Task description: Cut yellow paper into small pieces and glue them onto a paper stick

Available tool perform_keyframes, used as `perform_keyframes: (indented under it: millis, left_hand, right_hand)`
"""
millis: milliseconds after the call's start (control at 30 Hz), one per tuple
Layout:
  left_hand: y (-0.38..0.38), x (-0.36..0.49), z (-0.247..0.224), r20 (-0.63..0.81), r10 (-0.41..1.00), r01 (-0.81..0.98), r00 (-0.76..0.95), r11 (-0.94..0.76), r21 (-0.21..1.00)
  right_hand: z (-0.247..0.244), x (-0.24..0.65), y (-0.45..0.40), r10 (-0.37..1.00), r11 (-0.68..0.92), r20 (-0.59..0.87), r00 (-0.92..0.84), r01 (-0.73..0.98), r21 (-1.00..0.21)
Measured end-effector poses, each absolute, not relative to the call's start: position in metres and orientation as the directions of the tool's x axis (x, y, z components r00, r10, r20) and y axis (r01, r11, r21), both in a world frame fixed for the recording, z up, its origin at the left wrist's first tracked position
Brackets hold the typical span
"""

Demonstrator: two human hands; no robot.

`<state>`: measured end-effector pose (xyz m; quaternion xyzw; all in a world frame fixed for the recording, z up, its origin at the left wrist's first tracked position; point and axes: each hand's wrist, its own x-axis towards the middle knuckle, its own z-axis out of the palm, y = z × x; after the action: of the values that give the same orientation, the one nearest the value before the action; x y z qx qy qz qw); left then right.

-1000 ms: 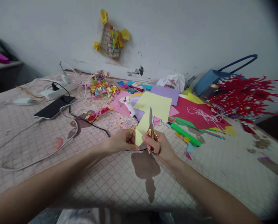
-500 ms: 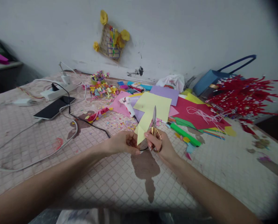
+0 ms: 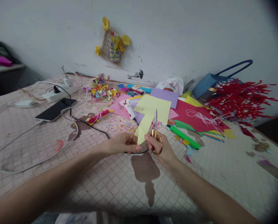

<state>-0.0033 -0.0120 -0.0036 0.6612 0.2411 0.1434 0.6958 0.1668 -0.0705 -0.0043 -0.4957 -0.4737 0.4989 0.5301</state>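
Note:
A folded strip of pale yellow paper [image 3: 141,134] is between my two hands, its pointed lower end toward me. My left hand [image 3: 127,143] pinches its left lower edge between thumb and fingers. Gold-handled scissors [image 3: 155,132] point away from me in my right hand [image 3: 159,145], whose thumb and fingertips also touch the strip's right edge. The scissor blades look closed. Beyond the strip lies a larger pale yellow sheet [image 3: 154,105], on top of purple and pink sheets. A white glue gun [image 3: 129,109] rests left of that sheet.
A phone [image 3: 56,109], a power strip [image 3: 59,93] and looping cables are at the left. Paper scraps [image 3: 104,92] lie near the wall. On the right are a green marker-like tube [image 3: 185,137], red paper [image 3: 197,113], red fuzzy stems [image 3: 239,99] and a blue bag [image 3: 205,84].
The view has tilted slightly, so the background sits a little lower. My left fingers have closed in nearer the strip's lower tip. My right hand keeps its hold on the scissors.

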Motion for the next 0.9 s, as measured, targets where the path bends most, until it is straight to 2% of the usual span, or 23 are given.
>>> perform_keyframes:
  millis: [200, 567, 700, 900]
  left_hand:
    - [-0.0116, -0.0025, -0.0018, -0.248, 0.537, 0.2, 0.806, 0.146, 0.969]
    - [-0.013, -0.0007, -0.0055, -0.21, 0.566, 0.215, 0.797, 0.059, 0.975]
    - [-0.0144, 0.0014, -0.0028, -0.16, 0.588, 0.138, 0.793, 0.082, 0.987]
    - [-0.0135, 0.0029, -0.0028, -0.103, 0.75, 0.019, 0.654, 0.12, 0.993]
  right_hand:
    - [-0.0053, 0.1672, -0.0691, 0.999, -0.022, -0.024, 0.03, -0.058, -0.998]
    - [-0.0054, 0.1667, -0.0705, 0.999, -0.022, -0.023, 0.023, -0.034, -0.999]
    - [-0.0072, 0.1676, -0.0708, 1.0, -0.014, -0.013, 0.028, 0.011, -1.0]
    - [-0.0093, 0.1653, -0.0732, 0.997, 0.008, 0.0, -0.075, 0.104, -0.995]
